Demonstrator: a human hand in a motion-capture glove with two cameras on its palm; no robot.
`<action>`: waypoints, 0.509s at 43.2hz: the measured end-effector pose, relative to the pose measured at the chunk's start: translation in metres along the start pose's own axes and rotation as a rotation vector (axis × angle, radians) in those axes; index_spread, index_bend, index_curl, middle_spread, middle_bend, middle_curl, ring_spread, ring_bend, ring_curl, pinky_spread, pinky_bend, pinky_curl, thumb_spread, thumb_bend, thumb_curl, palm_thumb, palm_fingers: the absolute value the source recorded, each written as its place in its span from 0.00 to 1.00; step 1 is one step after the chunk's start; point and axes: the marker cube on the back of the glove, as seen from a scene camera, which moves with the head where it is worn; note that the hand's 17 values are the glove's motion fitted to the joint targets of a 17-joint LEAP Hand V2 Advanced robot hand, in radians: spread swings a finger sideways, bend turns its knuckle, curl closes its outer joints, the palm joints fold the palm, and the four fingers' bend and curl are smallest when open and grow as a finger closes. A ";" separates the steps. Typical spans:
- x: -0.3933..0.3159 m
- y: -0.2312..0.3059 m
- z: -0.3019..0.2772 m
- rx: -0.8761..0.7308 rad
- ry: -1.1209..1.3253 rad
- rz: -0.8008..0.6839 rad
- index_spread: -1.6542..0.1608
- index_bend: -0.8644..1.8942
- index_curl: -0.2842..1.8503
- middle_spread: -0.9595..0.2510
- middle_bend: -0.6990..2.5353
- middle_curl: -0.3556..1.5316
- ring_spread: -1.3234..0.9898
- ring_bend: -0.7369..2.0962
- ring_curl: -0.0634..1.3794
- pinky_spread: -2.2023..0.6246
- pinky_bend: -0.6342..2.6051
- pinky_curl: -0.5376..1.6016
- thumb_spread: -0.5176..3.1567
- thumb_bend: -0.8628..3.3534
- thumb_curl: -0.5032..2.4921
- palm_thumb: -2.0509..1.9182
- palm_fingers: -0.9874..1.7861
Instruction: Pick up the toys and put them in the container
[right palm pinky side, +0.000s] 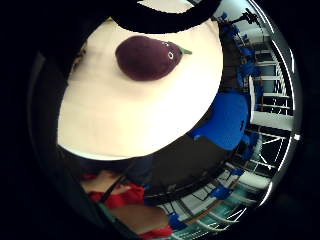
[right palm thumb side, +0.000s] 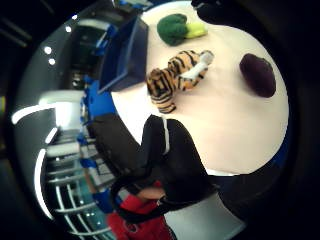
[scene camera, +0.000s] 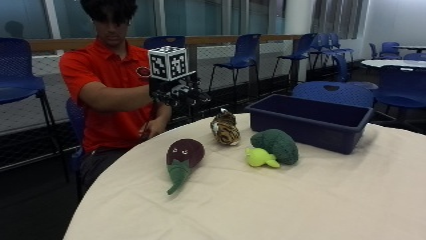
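Up above the table's (scene camera: 346, 200) near-left edge, the gloved right hand (scene camera: 178, 92) holds nothing; whether its fingers curl is unclear. Eggplant (scene camera: 182, 155), tiger (scene camera: 225, 129), broccoli (scene camera: 271, 147) lie beside the container (scene camera: 313, 122).

Around your tiger toy (scene camera: 225, 128): eggplant toy (scene camera: 182, 155) and broccoli toy (scene camera: 273, 147) near; container (scene camera: 313, 123) beyond; tabletop (scene camera: 319, 200) between lies bare.

Blue chairs (scene camera: 241, 52) along windows (scene camera: 193, 17), round white table (scene camera: 399, 62) behind.

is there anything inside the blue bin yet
No toy shows inside the blue bin. The tiger, broccoli and eggplant all lie on the table beside it. Its near wall hides the bin's floor, so it cannot be checked fully.
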 end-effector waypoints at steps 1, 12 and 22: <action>0.000 0.000 0.000 0.000 -0.001 0.001 0.83 0.40 0.16 0.75 0.26 0.20 0.56 0.30 0.04 0.79 0.32 0.29 0.26 0.20 0.17 0.51 0.36; 0.004 -0.008 0.011 0.000 -0.027 -0.024 0.75 0.42 0.21 0.71 0.27 0.25 0.56 0.31 0.06 0.79 0.35 0.33 0.42 0.20 0.20 0.51 0.34; -0.014 -0.023 0.020 0.023 -0.056 -0.074 0.73 0.42 0.24 0.70 0.27 0.28 0.55 0.32 0.07 0.79 0.35 0.35 0.47 0.20 0.21 0.51 0.33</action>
